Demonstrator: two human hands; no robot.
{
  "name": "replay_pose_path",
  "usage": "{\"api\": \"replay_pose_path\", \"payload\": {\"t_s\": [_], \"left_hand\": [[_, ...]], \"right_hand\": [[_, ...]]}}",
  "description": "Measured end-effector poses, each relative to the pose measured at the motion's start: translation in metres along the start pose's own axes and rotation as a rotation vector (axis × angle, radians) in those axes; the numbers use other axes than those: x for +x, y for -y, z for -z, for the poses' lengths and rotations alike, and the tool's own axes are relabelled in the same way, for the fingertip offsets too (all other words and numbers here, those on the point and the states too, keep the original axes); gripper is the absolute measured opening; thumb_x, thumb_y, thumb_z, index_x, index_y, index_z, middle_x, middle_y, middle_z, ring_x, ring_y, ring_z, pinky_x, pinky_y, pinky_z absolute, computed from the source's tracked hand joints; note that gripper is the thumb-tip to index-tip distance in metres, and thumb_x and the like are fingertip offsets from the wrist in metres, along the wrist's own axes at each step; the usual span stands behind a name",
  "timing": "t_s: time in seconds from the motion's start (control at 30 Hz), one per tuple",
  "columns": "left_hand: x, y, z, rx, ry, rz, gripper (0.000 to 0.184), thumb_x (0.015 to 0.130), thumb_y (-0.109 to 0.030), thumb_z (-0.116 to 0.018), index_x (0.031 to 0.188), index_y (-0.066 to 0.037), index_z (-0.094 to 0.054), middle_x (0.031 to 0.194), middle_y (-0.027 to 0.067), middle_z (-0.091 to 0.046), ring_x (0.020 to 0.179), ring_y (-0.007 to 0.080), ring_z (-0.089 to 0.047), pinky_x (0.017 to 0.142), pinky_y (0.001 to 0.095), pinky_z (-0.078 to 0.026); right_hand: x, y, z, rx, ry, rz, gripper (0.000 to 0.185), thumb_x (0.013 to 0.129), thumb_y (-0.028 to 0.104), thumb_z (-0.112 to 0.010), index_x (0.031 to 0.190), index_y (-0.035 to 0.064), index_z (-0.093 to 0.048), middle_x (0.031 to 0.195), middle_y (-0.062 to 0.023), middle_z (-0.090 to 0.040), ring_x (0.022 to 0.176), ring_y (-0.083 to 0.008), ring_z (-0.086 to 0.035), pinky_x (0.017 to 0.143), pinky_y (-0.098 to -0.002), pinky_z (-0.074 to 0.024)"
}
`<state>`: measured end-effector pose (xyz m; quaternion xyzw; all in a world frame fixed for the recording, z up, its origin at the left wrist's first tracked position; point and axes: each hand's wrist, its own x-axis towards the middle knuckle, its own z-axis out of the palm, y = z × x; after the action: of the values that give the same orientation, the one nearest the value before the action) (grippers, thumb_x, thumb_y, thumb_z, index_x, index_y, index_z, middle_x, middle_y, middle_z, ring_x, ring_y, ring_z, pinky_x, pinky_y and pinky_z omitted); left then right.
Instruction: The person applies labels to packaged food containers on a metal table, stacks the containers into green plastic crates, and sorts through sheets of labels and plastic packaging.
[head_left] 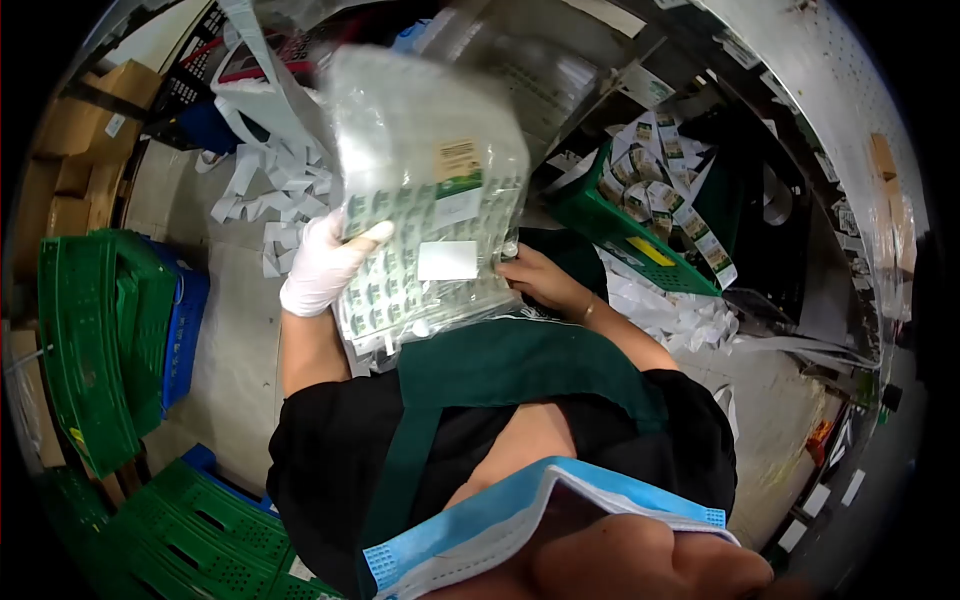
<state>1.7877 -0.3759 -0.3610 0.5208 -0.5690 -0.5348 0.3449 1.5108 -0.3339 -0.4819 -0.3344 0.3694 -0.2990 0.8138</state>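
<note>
My left hand (330, 262), in a white glove, grips the left edge of a stack of clear printed plastic bags (400, 215), its thumb lying on top. The bags carry rows of small green prints, a tan and green label (458, 165) and a blank white label (448, 260). My right hand (545, 278), bare, is closed at the right edge of the same stack; its fingertips are partly hidden by the plastic. The stack is tilted up in front of my dark green apron (530, 360), and its upper end is blurred.
A green crate (640, 255) with printed label strips stands at the right. White backing strips (275, 185) lie on the floor at the left, more beneath the crate. Green crates (90, 340) are stacked at far left, others (205, 525) at lower left. Cardboard boxes (120, 110) sit upper left.
</note>
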Motion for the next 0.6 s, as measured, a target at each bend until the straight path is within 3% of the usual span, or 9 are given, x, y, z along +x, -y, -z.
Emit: {"api": "replay_pose_path", "payload": {"t_s": [0.13, 0.2, 0.27, 0.33, 0.47, 0.57, 0.6], "left_hand": [[0.034, -0.024, -0.021, 0.113, -0.046, -0.181, 0.023, 0.074, -0.009, -0.060, 0.096, -0.001, -0.058, 0.074, 0.0014, -0.060, 0.064, 0.0055, -0.050, 0.061, 0.0206, -0.041], [0.058, -0.040, -0.021, 0.349, -0.152, -0.228, 0.025, 0.073, -0.008, -0.058, 0.097, -0.001, -0.058, 0.075, 0.0016, -0.060, 0.063, 0.0051, -0.049, 0.061, 0.0204, -0.041], [0.094, -0.053, -0.024, 0.307, -0.163, -0.242, 0.026, 0.073, -0.005, -0.057, 0.098, 0.000, -0.057, 0.076, 0.0032, -0.060, 0.065, 0.0069, -0.050, 0.062, 0.0217, -0.042], [0.139, -0.065, -0.034, 0.067, -0.077, -0.342, 0.026, 0.073, -0.006, -0.056, 0.098, 0.002, -0.057, 0.075, 0.0037, -0.060, 0.066, 0.0088, -0.051, 0.063, 0.0226, -0.042], [0.249, -0.077, -0.044, 0.410, 0.078, -0.192, 0.035, 0.074, -0.019, -0.062, 0.101, 0.003, -0.055, 0.085, 0.0047, -0.059, 0.074, 0.0103, -0.051, 0.067, 0.0233, -0.041], [0.322, -0.061, -0.063, 0.442, 0.016, 0.167, 0.046, 0.074, -0.029, -0.063, 0.106, 0.001, -0.052, 0.098, 0.0076, -0.058, 0.082, 0.0144, -0.052, 0.074, 0.0265, -0.041], [0.341, -0.041, -0.065, 0.244, 0.081, 0.012, 0.056, 0.073, -0.029, -0.063, 0.114, 0.002, -0.044, 0.106, 0.0105, -0.054, 0.091, 0.0169, -0.051, 0.078, 0.0269, -0.040]], "right_hand": [[-0.045, -0.025, 0.041, -0.023, -0.208, -0.069, 0.042, 0.081, 0.021, -0.054, 0.115, 0.0025, -0.039, 0.093, -0.0088, -0.056, 0.078, -0.0104, -0.053, 0.065, -0.0209, -0.0410], [-0.058, -0.044, 0.058, -0.144, -0.378, -0.127, 0.041, 0.082, 0.023, -0.053, 0.115, 0.0025, -0.039, 0.089, -0.0099, -0.058, 0.075, -0.0121, -0.054, 0.064, -0.0209, -0.0410], [-0.067, -0.056, 0.067, -0.127, -0.444, -0.116, 0.040, 0.082, 0.023, -0.053, 0.113, 0.0024, -0.040, 0.087, -0.0092, -0.059, 0.073, -0.0121, -0.054, 0.063, -0.0213, -0.0413], [-0.071, -0.066, 0.073, -0.063, -0.473, -0.080, 0.039, 0.081, 0.023, -0.054, 0.111, 0.0023, -0.041, 0.087, -0.0090, -0.059, 0.072, -0.0126, -0.054, 0.062, -0.0221, -0.0417], [-0.082, -0.068, 0.073, -0.087, -0.517, -0.024, 0.038, 0.080, 0.021, -0.055, 0.110, 0.0019, -0.041, 0.086, -0.0091, -0.058, 0.070, -0.0134, -0.055, 0.058, -0.0228, -0.0416], [-0.091, -0.072, 0.077, -0.011, -0.515, -0.002, 0.038, 0.080, 0.021, -0.054, 0.109, 0.0009, -0.041, 0.087, -0.0096, -0.058, 0.069, -0.0137, -0.055, 0.057, -0.0222, -0.0413], [-0.095, -0.071, 0.078, 0.026, -0.503, 0.018, 0.037, 0.080, 0.020, -0.054, 0.109, 0.0005, -0.041, 0.087, -0.0097, -0.057, 0.069, -0.0138, -0.055, 0.057, -0.0218, -0.0412]]}}
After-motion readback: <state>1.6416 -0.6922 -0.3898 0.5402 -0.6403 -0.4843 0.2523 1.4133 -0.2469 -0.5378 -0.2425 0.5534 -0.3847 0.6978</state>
